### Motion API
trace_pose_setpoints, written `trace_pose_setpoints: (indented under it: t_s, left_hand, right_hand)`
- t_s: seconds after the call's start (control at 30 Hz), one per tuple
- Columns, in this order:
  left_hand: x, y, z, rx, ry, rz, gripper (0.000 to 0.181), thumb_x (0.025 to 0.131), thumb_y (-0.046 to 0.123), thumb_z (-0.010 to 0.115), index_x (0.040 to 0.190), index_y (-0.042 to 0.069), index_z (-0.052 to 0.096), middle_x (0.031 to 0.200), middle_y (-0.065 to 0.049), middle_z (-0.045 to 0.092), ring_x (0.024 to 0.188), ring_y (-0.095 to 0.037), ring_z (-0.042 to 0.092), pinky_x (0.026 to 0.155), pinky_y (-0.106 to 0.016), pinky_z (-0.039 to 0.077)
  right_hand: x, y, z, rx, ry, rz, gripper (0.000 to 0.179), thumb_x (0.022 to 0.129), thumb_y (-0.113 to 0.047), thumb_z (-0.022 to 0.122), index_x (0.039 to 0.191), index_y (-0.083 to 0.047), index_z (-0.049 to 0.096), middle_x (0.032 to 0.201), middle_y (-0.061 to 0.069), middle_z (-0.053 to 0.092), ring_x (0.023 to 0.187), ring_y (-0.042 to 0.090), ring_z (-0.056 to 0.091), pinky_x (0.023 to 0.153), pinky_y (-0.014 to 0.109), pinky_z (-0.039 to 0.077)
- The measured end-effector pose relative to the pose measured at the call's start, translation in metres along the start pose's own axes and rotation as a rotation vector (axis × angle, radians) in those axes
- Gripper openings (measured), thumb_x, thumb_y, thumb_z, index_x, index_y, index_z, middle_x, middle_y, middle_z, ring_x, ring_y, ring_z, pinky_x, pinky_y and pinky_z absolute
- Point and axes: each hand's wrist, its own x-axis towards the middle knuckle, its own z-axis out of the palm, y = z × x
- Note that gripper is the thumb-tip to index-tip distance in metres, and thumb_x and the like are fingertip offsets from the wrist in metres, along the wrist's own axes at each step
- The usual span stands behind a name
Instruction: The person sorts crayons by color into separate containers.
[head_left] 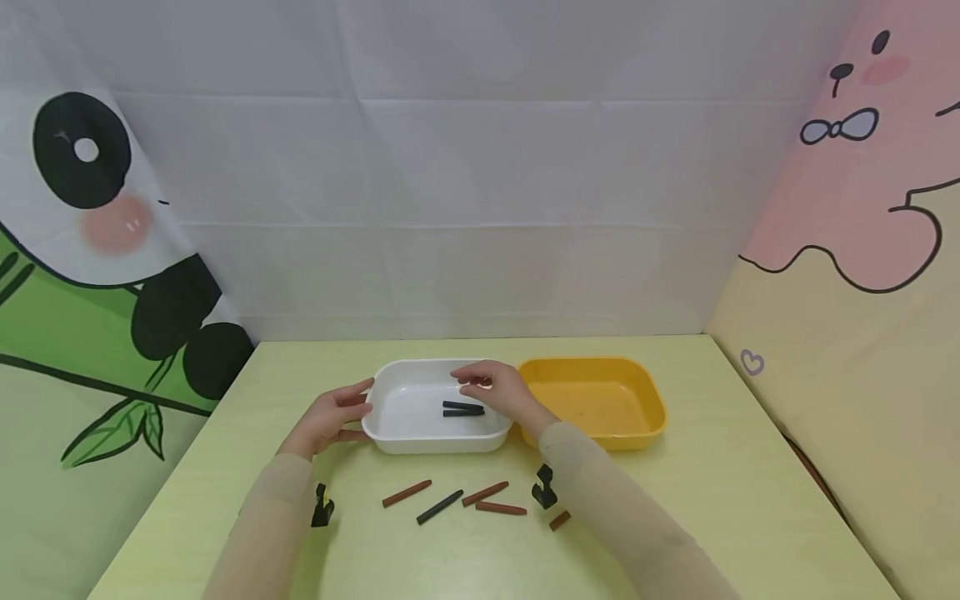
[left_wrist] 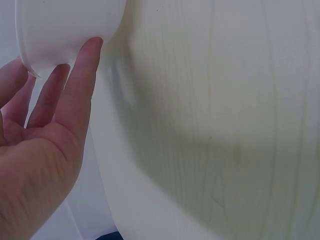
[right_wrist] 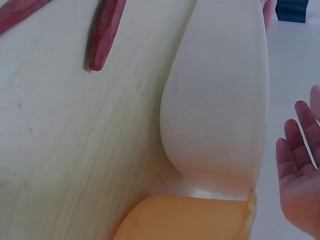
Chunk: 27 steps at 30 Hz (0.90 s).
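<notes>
White tray (head_left: 442, 445), on the table (head_left: 420, 562): located between both hands. Two black crayons (head_left: 463, 413) lie side by side on its floor, below and slightly left of the right hand.
Left hand (head_left: 327, 418): fingers spread, fingertips touching the tray's left end.
Right hand (head_left: 504, 390): empty, fingers apart and relaxed, above the tray's right part.
Yellow tray (head_left: 600, 404): right of the white one.
Near side: one black crayon (head_left: 440, 507), four reddish-brown crayons (head_left: 501, 508), between the forearms.
</notes>
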Motion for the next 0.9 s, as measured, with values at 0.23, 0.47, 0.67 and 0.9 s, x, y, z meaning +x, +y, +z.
trace_pose_setpoints:
  t_s: [0.23,0.47,0.67,0.9]
  left_hand:
    - [-0.001,0.002,0.003,-0.005,0.012,-0.007,0.060,0.101,0.007,0.057,0.155,0.011,0.033,0.152,-0.029,0.033,0.125,-0.042,0.050,0.085,-0.047,0.056]
    - [-0.001,0.002,0.004,0.008,0.007,0.000,0.061,0.101,0.007,0.057,0.155,0.010,0.031,0.152,-0.030,0.032,0.124,-0.043,0.050,0.086,-0.048,0.056]
    - [0.000,0.002,0.003,0.020,0.016,0.001,0.061,0.100,0.009,0.058,0.155,0.010,0.032,0.151,-0.030,0.034,0.115,-0.033,0.057,0.085,-0.046,0.057]
    - [0.001,0.001,0.003,0.015,0.016,0.003,0.061,0.100,0.009,0.059,0.155,0.010,0.033,0.150,-0.030,0.035,0.111,-0.028,0.059,0.085,-0.047,0.057]
  right_hand:
    - [-0.013,-0.012,-0.005,0.008,-0.012,-0.111,0.032,0.094,-0.012,0.069,0.126,-0.009,0.069,0.113,0.002,0.070,0.102,0.018,0.062,0.093,0.032,0.052]
    - [-0.025,-0.019,-0.005,0.042,-0.022,-0.232,0.034,0.093,-0.012,0.070,0.127,-0.009,0.068,0.110,0.004,0.071,0.104,0.022,0.063,0.095,0.043,0.051]
    - [-0.038,-0.032,-0.001,0.122,-0.031,-0.292,0.039,0.090,-0.007,0.073,0.128,-0.004,0.067,0.111,0.010,0.070,0.105,0.032,0.063,0.096,0.042,0.051]
    - [-0.046,-0.031,0.012,0.170,-0.031,-0.352,0.042,0.088,-0.007,0.075,0.129,-0.003,0.065,0.111,0.009,0.071,0.102,0.023,0.065,0.092,0.043,0.053]
